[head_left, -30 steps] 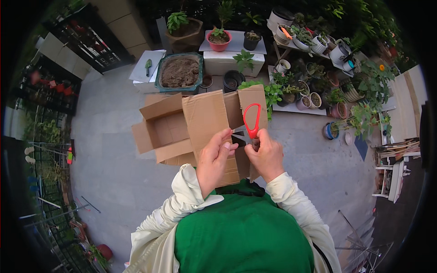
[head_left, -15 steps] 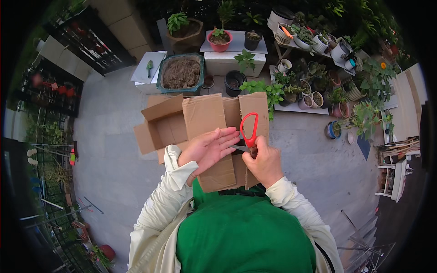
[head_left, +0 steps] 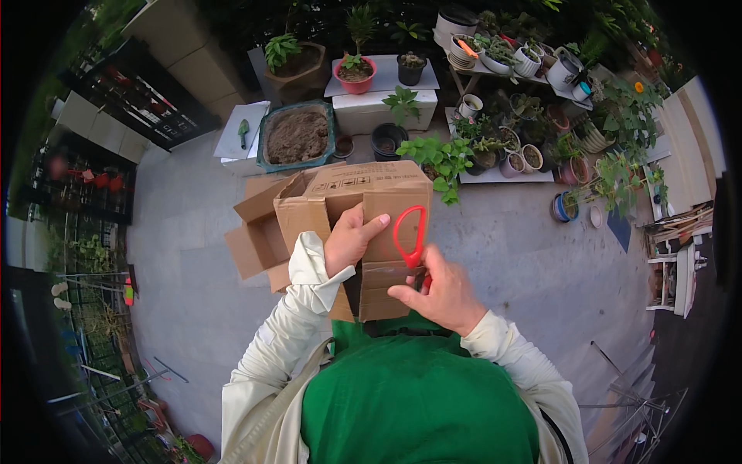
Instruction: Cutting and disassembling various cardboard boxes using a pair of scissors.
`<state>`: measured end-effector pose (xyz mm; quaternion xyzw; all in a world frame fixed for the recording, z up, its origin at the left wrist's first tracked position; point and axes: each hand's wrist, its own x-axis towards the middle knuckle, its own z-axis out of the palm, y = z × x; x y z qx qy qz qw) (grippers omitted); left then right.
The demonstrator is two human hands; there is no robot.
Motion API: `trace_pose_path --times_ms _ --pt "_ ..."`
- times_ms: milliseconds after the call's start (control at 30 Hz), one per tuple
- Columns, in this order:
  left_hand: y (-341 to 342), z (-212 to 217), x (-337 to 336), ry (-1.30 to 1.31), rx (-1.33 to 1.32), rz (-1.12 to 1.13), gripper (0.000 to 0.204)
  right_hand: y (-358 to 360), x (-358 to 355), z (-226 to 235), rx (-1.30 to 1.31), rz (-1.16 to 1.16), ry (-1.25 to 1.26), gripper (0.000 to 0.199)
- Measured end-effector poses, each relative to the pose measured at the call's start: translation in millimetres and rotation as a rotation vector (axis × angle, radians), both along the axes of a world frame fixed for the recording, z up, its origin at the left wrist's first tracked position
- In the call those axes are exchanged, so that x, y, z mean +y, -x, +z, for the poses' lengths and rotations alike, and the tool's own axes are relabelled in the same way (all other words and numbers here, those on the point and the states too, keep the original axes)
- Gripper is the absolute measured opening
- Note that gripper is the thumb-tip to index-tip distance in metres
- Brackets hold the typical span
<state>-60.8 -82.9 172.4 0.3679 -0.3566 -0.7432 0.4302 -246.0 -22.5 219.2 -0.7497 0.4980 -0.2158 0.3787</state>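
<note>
- Right hand raised at the chest, fingers curled tight around red-handled scissors.
- Left hand grips the cardboard box, fingers spread flat across its flap.
- Potted plants beyond.

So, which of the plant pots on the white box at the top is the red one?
It is the red pot in the middle, with a green plant in it. The brown planter stands left of it, the small dark pot right of it.

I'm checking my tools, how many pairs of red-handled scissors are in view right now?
1. The red-handled scissors are in the right hand, against the brown cardboard box that the left hand steadies. Others may be hidden among the plants.
</note>
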Motion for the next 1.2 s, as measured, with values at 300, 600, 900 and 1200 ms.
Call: trace_pose_path --times_ms 300,600,900,1200 --pt "1 24 53 0.264 -0.647 -0.4 0.032 51 -25 47 0.075 -0.221 0.228 0.02" --pt "13 35 87 0.425 -0.799 -0.376 0.029 48 -5 45 0.359 0.057 0.453 0.021" --pt "17 36 98 0.3 -0.898 -0.319 0.021 52 6 37 0.433 0.155 0.481 0.024" --pt "20 38 104 0.416 -0.815 -0.207 0.015 89 34 25 0.475 0.314 0.251 0.023"
